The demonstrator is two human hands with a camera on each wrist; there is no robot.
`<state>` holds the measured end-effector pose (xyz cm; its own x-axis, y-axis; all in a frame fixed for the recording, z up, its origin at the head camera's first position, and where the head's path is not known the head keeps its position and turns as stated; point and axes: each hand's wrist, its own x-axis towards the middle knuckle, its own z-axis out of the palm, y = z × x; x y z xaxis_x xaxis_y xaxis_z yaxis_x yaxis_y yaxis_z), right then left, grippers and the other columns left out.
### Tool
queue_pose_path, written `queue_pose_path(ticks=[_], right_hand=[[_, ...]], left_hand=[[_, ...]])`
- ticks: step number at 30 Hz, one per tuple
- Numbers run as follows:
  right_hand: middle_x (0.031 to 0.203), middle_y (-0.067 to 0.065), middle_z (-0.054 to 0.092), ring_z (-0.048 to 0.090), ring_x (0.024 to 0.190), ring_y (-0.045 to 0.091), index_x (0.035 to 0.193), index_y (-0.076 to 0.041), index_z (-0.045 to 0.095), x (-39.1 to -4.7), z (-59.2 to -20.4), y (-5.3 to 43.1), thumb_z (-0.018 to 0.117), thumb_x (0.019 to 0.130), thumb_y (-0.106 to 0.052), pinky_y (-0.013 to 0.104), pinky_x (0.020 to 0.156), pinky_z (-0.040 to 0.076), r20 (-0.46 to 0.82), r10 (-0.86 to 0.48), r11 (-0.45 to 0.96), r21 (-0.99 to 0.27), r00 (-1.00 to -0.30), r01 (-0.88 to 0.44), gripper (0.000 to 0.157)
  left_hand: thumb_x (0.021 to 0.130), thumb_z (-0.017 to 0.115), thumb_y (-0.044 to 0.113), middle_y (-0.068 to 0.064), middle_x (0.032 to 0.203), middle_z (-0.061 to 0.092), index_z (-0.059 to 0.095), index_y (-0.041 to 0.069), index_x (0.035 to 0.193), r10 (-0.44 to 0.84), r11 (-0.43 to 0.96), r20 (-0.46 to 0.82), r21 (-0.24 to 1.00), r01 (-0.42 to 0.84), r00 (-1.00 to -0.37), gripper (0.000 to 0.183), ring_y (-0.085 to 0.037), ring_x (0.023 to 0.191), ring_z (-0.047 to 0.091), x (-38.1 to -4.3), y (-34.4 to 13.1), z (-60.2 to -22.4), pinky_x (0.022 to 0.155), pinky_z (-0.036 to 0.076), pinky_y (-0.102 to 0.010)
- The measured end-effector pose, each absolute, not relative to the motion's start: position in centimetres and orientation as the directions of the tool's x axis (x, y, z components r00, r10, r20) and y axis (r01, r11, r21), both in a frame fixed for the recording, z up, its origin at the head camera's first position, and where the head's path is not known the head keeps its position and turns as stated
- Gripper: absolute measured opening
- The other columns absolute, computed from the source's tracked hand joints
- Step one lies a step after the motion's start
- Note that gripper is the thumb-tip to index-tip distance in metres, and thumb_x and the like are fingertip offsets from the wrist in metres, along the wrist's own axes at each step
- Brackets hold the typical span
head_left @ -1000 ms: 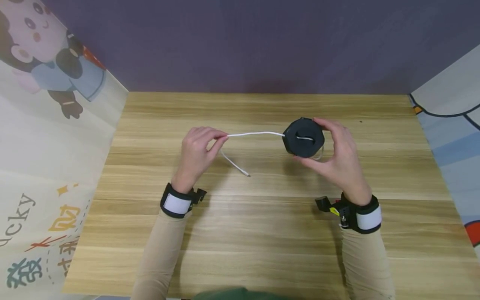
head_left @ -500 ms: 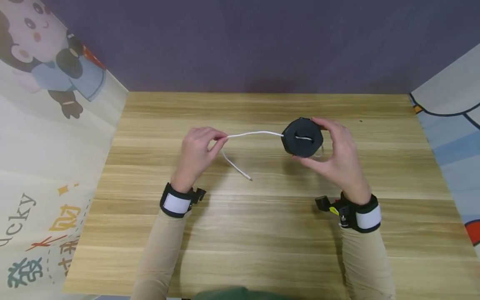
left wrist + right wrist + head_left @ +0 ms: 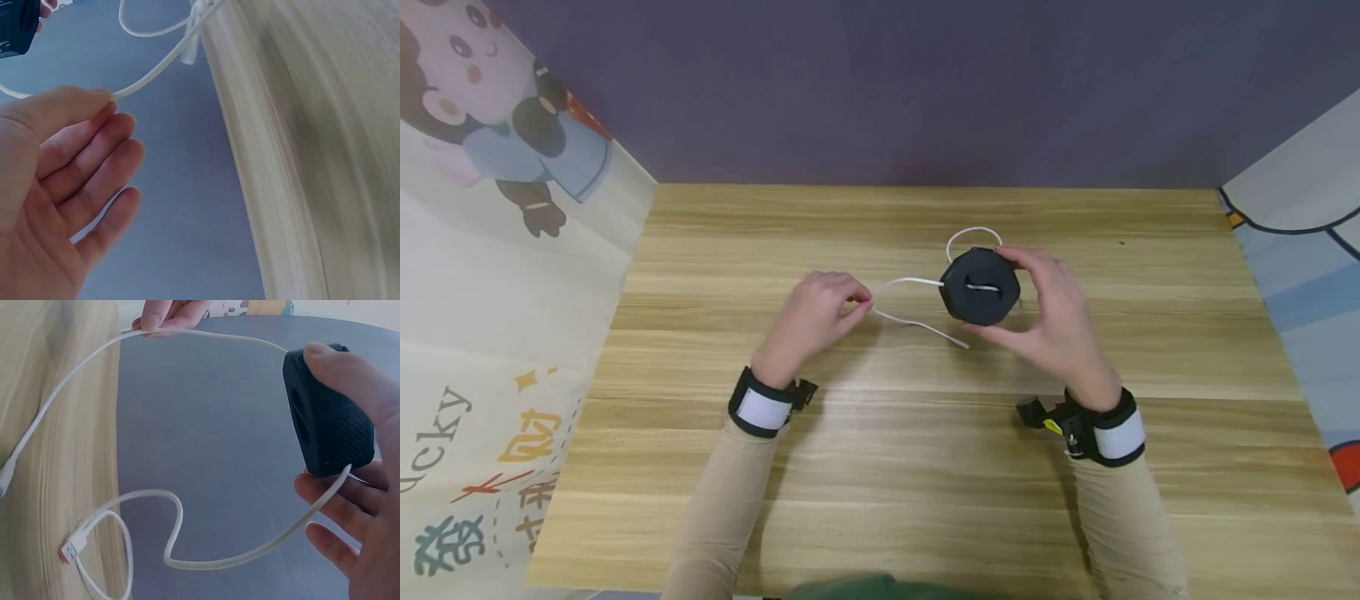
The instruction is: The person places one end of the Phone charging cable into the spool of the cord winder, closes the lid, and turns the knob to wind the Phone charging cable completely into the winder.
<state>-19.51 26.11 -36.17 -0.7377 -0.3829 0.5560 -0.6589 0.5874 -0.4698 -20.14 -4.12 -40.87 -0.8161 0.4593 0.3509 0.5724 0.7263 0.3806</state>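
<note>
My right hand (image 3: 1060, 325) holds a black many-sided cable winder (image 3: 980, 304) by its edges, thumb on the near side and fingers on the far side. A white cable (image 3: 913, 280) leaves the winder on its left and shows across its central slot. Between thumb and index finger, my left hand (image 3: 820, 312) pinches that cable; its other fingers are loosely bent in the left wrist view. Past the pinch, the cable's end (image 3: 951, 339) trails rightward. In the right wrist view, more cable (image 3: 219, 565) comes out of the winder's other side, ending near a USB plug (image 3: 74, 545).
A wood-grain table (image 3: 880, 467) lies beneath both hands. Behind it stands a dark blue-grey panel (image 3: 925, 92). Printed sheets with cartoon figures (image 3: 490, 108) flank it left and right. Each wrist wears a strapped camera band (image 3: 763, 404).
Both hands have come closer together, the left moving right and the right moving left. The cable between them has slackened, its free end now points rightward, and a loop shows behind the winder.
</note>
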Motion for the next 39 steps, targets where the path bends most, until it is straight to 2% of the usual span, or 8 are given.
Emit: queue_pose_path(ticks=[7, 10, 15, 18, 21, 27, 33, 39], right_hand=[[0.120, 0.012, 0.061, 0.053, 0.107, 0.026, 0.130, -0.004, 0.052, -19.4, -36.1, 25.6, 0.089, 0.049, -0.029, 0.053, 0.091, 0.039, 0.527, -0.403, 0.583, -0.482, -0.748, -0.654, 0.093], [0.120, 0.012, 0.061, 0.053, 0.108, 0.025, 0.131, -0.005, 0.053, -19.4, -36.1, 25.4, 0.089, 0.049, -0.028, 0.053, 0.092, 0.039, 0.514, -0.410, 0.582, -0.489, -0.753, -0.650, 0.092], [0.120, 0.011, 0.061, 0.053, 0.110, 0.024, 0.128, -0.005, 0.055, -19.4, -36.2, 25.0, 0.090, 0.049, -0.029, 0.051, 0.092, 0.040, 0.517, -0.418, 0.575, -0.485, -0.747, -0.658, 0.090], [0.120, 0.011, 0.061, 0.053, 0.111, 0.024, 0.128, -0.003, 0.055, -19.4, -36.3, 24.7, 0.089, 0.050, -0.032, 0.050, 0.094, 0.039, 0.522, -0.428, 0.568, -0.480, -0.738, -0.669, 0.089], [0.120, 0.011, 0.061, 0.053, 0.111, 0.024, 0.127, -0.003, 0.055, -19.3, -36.4, 24.5, 0.088, 0.051, -0.035, 0.049, 0.094, 0.040, 0.522, -0.439, 0.561, -0.476, -0.731, -0.677, 0.089], [0.122, 0.010, 0.061, 0.053, 0.111, 0.023, 0.128, -0.005, 0.054, -19.2, -36.6, 24.3, 0.086, 0.053, -0.039, 0.049, 0.092, 0.040, 0.508, -0.451, 0.561, -0.478, -0.734, -0.676, 0.089], [0.121, 0.011, 0.061, 0.052, 0.111, 0.024, 0.128, -0.004, 0.054, -19.1, -36.6, 24.3, 0.087, 0.053, -0.039, 0.049, 0.094, 0.039, 0.506, -0.454, 0.556, -0.482, -0.733, -0.677, 0.089], [0.122, 0.011, 0.061, 0.052, 0.111, 0.024, 0.129, -0.005, 0.054, -19.0, -36.4, 24.6, 0.087, 0.052, -0.038, 0.049, 0.094, 0.039, 0.502, -0.451, 0.557, -0.488, -0.738, -0.672, 0.090]], left_hand=[[0.085, 0.066, 0.026, -0.001, 0.088, 0.071, 0.072, 0.010, 0.093, 0.480, 0.714, 0.339, 0.384, 0.585, -0.809, 0.018, -0.014, 0.080, 0.061, -20.1, -3.8, -41.1, 0.076, 0.051, -0.034], [0.084, 0.067, 0.029, -0.003, 0.097, 0.070, 0.070, 0.009, 0.100, 0.458, 0.695, 0.399, 0.397, 0.599, -0.795, 0.026, -0.016, 0.090, 0.061, -19.9, -3.6, -40.7, 0.083, 0.050, -0.035], [0.081, 0.071, 0.029, -0.007, 0.104, 0.069, 0.069, 0.005, 0.105, 0.374, 0.584, 0.598, 0.441, 0.681, -0.708, 0.034, -0.018, 0.099, 0.060, -19.3, -2.6, -39.5, 0.094, 0.047, -0.033], [0.081, 0.072, 0.026, -0.008, 0.100, 0.070, 0.070, 0.005, 0.103, 0.337, 0.523, 0.681, 0.439, 0.731, -0.650, 0.031, -0.017, 0.096, 0.061, -18.9, -1.8, -38.8, 0.092, 0.048, -0.031], [0.081, 0.072, 0.023, -0.006, 0.095, 0.072, 0.072, 0.006, 0.098, 0.317, 0.516, 0.719, 0.417, 0.748, -0.619, 0.024, -0.015, 0.091, 0.063, -18.6, -1.1, -38.5, 0.087, 0.050, -0.031], [0.080, 0.073, 0.021, -0.004, 0.086, 0.072, 0.074, 0.008, 0.091, 0.274, 0.531, 0.741, 0.414, 0.739, -0.612, 0.017, -0.014, 0.083, 0.064, -18.2, -0.3, -38.8, 0.078, 0.052, -0.032], [0.082, 0.071, 0.022, -0.002, 0.082, 0.072, 0.074, 0.009, 0.085, 0.254, 0.540, 0.740, 0.426, 0.726, -0.623, 0.013, -0.011, 0.080, 0.062, -18.2, -0.2, -38.9, 0.077, 0.050, -0.030], [0.083, 0.070, 0.022, -0.001, 0.081, 0.072, 0.074, 0.010, 0.084, 0.271, 0.550, 0.747, 0.398, 0.735, -0.607, 0.013, -0.010, 0.078, 0.062, -18.3, -0.3, -38.6, 0.077, 0.050, -0.030]])
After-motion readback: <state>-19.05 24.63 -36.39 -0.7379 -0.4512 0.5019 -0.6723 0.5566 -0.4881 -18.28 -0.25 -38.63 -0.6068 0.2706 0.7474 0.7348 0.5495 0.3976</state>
